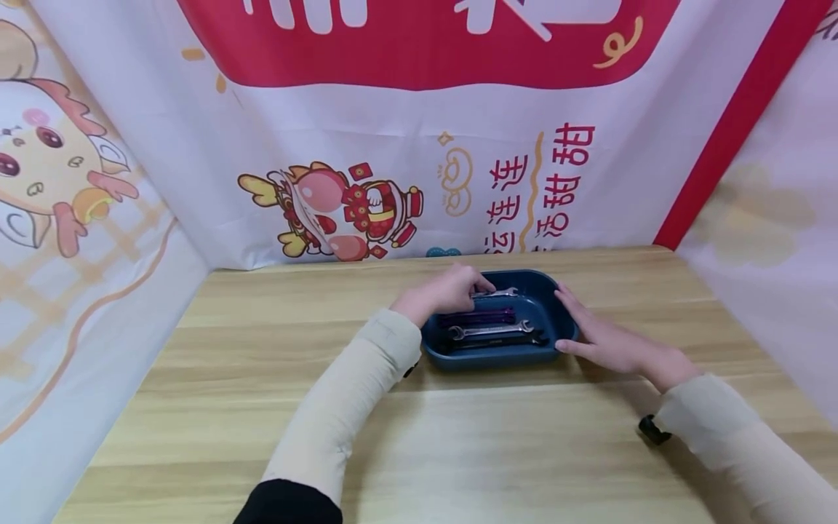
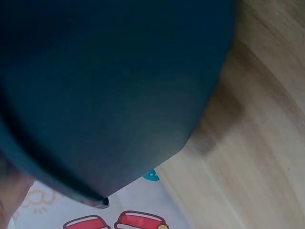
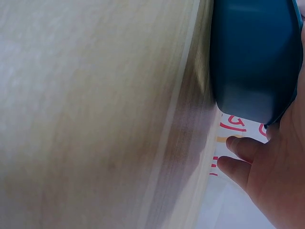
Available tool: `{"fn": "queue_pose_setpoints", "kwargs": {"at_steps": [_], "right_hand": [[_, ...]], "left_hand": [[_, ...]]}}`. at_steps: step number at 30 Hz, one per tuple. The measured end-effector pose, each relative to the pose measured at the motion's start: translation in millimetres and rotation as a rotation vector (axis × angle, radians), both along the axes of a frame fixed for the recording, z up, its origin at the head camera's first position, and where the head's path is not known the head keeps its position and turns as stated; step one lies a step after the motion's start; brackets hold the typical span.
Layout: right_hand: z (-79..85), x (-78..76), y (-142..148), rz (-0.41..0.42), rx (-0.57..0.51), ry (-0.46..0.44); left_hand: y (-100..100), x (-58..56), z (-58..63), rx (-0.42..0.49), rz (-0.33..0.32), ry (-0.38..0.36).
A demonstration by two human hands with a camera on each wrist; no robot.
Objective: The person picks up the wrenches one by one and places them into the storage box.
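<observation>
A dark blue plastic basin (image 1: 504, 356) sits toward the back of the table with several wrenches in it. My left hand (image 1: 448, 291) reaches over the basin's left side, its curled fingers gripping one end of a silver wrench (image 1: 505, 292) at the back. In front of that lie purple wrenches (image 1: 484, 316), another silver open-end wrench (image 1: 494, 330) and a black wrench (image 1: 500, 341). My right hand (image 1: 605, 342) rests against the basin's right end with fingers spread. The left wrist view shows mostly the basin's outer wall (image 2: 119, 95), which hides the wrenches.
The wood-grain table (image 1: 484, 444) extends in front of the basin and to both sides. Close behind it hangs a printed cloth (image 1: 366, 116), with more cloth along the left and right sides.
</observation>
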State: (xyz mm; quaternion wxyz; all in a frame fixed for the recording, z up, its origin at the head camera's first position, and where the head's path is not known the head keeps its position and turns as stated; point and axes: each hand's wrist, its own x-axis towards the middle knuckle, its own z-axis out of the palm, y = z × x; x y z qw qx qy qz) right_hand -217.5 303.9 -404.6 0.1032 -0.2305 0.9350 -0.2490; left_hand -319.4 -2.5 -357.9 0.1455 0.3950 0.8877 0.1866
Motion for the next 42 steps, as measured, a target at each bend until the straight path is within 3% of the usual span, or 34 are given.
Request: {"fn": "queue_pose_setpoints", "kwargs": {"at_steps": [13,23,42], "right_hand": [[-0.1,1.3,-1,-0.011,-0.003,-0.014],[-0.2,0.9,-1,-0.017,-0.003,-0.017],[0.2,-0.1,-1,-0.013,-0.007,-0.021]], "left_hand": [[8,2.4,-9.5,0.003,0.046,-0.021],[13,2.0,-18.7,-0.054,0.071,0.035],[15,5.9,-27.6,-0.157,0.082,0.018]]}}
